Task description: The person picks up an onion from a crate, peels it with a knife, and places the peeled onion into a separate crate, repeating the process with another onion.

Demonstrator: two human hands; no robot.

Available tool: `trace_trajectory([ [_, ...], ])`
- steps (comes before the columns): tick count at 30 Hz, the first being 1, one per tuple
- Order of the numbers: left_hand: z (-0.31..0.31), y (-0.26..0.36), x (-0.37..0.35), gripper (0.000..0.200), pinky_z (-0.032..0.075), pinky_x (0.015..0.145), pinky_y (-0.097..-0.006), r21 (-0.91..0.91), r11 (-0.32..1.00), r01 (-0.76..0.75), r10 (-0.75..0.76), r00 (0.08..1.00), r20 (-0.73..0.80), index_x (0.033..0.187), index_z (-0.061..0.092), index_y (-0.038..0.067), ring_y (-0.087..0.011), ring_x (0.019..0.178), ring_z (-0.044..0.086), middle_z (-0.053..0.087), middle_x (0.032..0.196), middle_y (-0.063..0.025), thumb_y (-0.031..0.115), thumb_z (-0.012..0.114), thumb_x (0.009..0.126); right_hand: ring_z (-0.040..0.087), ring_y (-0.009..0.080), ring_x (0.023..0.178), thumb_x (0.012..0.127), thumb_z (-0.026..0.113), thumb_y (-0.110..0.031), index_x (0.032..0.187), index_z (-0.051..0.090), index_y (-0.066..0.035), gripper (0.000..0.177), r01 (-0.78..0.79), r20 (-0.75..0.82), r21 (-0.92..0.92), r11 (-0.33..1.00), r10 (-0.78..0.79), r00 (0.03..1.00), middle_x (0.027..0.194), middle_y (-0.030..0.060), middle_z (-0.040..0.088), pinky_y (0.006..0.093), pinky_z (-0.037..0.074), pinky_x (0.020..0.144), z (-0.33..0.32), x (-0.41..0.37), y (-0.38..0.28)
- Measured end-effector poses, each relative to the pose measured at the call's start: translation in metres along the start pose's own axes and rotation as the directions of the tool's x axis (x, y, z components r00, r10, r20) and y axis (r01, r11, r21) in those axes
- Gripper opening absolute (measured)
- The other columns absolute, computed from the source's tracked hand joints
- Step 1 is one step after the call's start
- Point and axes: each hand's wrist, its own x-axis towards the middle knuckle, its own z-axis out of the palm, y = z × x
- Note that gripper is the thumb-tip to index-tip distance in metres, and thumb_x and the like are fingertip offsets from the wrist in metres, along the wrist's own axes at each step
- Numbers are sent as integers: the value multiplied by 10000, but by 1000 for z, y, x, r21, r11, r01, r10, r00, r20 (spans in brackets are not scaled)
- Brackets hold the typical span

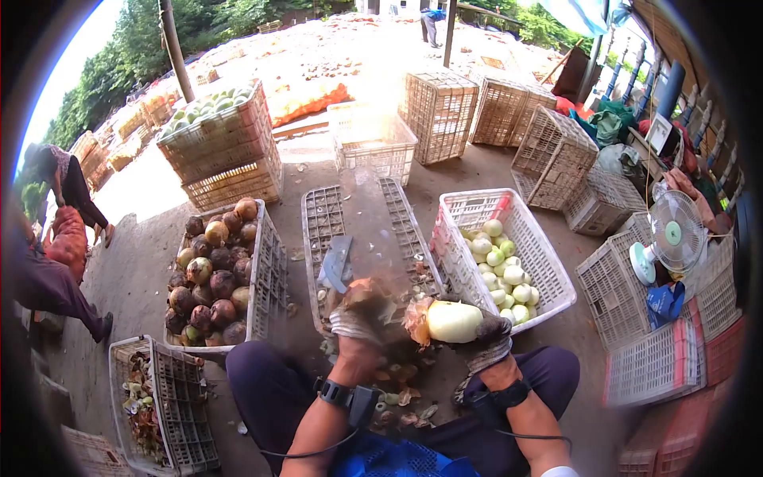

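Observation:
My right hand (489,343), in a striped work glove, is closed around the right end of a large onion (455,322). Its pale flesh is bare, while loose brown skin (416,319) clings to the left end. Just left of it is my gloved left hand (359,319), its fingers smeared by motion, with a brownish blur around them. Both hands are above my lap, at the near end of a crate (319,208) topped by a board. On that crate lies a bluish-white scrap (337,262). Onion peelings (405,396) litter the ground between my knees.
Brown-skinned onions (213,278) fill a crate to the left; peeled onions (497,266) lie in a white crate (548,262) to the right. A crate of peelings (143,405) stands at lower left. Stacked crates (222,147), a fan (674,230) and a person with a red sack (67,246) surround this spot.

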Motion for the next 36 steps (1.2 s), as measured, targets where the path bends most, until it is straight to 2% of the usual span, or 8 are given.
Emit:
trace_trajectory([
  [6, -17, 17, 6, 330, 488, 851, -314, -535, 704, 467, -355, 884, 304, 1228, 528, 99, -163, 997, 575, 601, 1127, -36, 310, 424, 998, 607, 265, 1093, 747, 719, -243, 1279, 489, 67, 657, 42, 78, 389, 920, -78, 994, 1208, 165, 607, 371, 505, 952, -18, 0, -9],
  [7, -17, 15, 1, 270, 489, 808, -296, 173, 963, 205, -257, 890, 378, 1179, 560, 86, -142, 928, 572, 607, 1066, -32, 243, 463, 982, 599, 280, 1106, 734, 717, -217, 1285, 479, 71, 666, -28, 126, 612, 791, -63, 990, 1221, 174, 596, 376, 501, 959, -19, 1, -8],
  [8, -16, 18, -5, 213, 489, 765, -279, 731, 631, -259, -155, 882, 446, 1130, 592, 72, -121, 860, 568, 614, 1006, -28, 175, 502, 967, 592, 287, 1115, 706, 713, -186, 1288, 474, 74, 681, -28, 123, 611, 791, -60, 991, 1223, 180, 591, 383, 497, 964, -19, -2, -11],
  [15, 2, 32, -16, 435, 539, 613, -373, 501, 530, 685, -815, 574, 78, 1049, 686, 57, -227, 757, 682, 700, 892, -158, 236, 796, 668, 595, 352, 1067, 628, 640, -184, 1309, 464, 24, 733, 1, 48, 592, 806, -36, 998, 1179, 193, 591, 479, 513, 929, -4, -13, -28],
  [18, -6, 22, -5, 451, 527, 579, -395, 911, 407, -64, -540, 788, 296, 994, 706, 50, -271, 641, 656, 679, 743, -170, 371, 766, 684, 595, 351, 1065, 630, 643, -184, 1307, 464, 24, 731, 35, 6, 553, 832, -46, 999, 1177, 192, 591, 478, 514, 927, -12, -7, -24],
  [27, -14, 17, -5, 402, 563, 549, -375, 901, 383, 201, -781, 592, 200, 1005, 696, 55, -247, 613, 673, 708, 794, -122, 309, 800, 712, 597, 350, 1059, 634, 650, -184, 1304, 465, 23, 726, -9, 50, 526, 851, -21, 999, 1173, 191, 591, 476, 517, 920, -6, -2, -16],
  [32, -45, 2, 6, 305, 536, 632, -423, 876, 410, -252, -138, 933, 333, 1001, 685, 45, -296, 714, 667, 699, 834, -155, 249, 707, 776, 598, 349, 1055, 636, 655, -184, 1302, 465, 22, 723, -64, 77, 519, 853, 28, 997, 1170, 190, 591, 474, 518, 917, -2, 4, -11],
  [36, -107, 95, 21, 131, 466, 519, -314, 573, 790, 217, -127, 973, -194, 974, 671, 37, -128, 624, 561, 643, 727, -83, 100, 621, 870, 599, 348, 1053, 638, 658, -184, 1301, 465, 22, 720, -112, 107, 509, 854, 67, 992, 1168, 190, 591, 473, 519, 914, 4, 10, -6],
])
